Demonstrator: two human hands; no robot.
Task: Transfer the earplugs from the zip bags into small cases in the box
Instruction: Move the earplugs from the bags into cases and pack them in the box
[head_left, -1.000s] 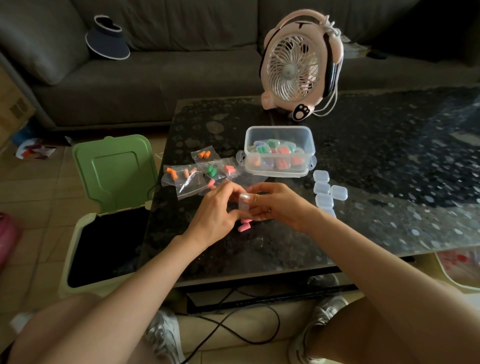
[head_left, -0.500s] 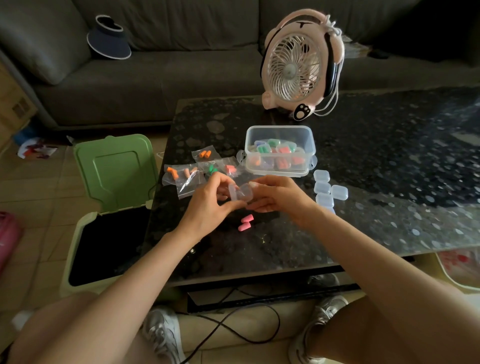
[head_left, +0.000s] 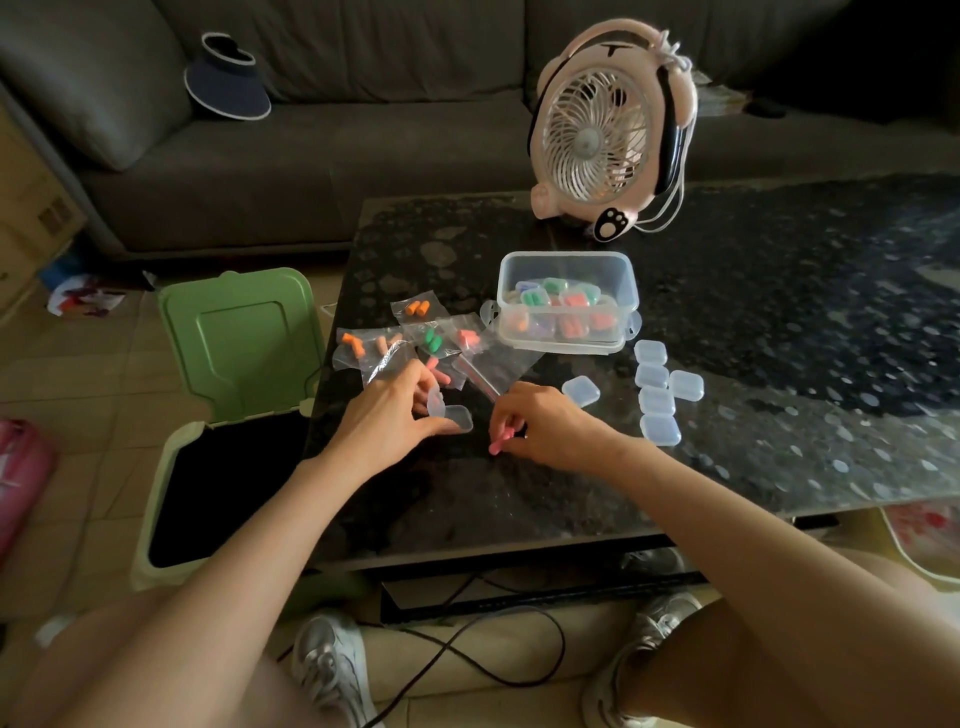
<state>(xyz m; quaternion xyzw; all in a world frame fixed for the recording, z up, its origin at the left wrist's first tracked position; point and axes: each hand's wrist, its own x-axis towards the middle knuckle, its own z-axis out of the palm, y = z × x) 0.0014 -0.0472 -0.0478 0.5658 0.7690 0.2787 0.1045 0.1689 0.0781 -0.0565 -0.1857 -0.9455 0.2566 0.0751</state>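
Note:
My left hand (head_left: 387, 415) holds a small clear case (head_left: 451, 414) with its lid hinged open, low over the dark table (head_left: 727, 415). Just to its right, my right hand (head_left: 540, 421) pinches pink earplugs (head_left: 500, 442) at the table surface. Several zip bags (head_left: 415, 345) with orange, green and pink earplugs lie behind my hands. The clear box (head_left: 567, 304) behind them holds several filled cases. Several closed, see-through small cases (head_left: 657, 387) lie in a cluster right of my right hand, with one more (head_left: 581, 391) close to it.
A pink desk fan (head_left: 605, 130) stands at the table's far edge with its cord trailing. A green bin (head_left: 228, 395) with its lid raised stands left of the table. A grey sofa (head_left: 311, 145) with a visor cap (head_left: 228, 78) is behind. Cables lie on the floor between my feet.
Both hands were together on the closed case above the pink earplugs. The case is now open in my left hand, and my right hand has dropped to the earplugs and pinched them.

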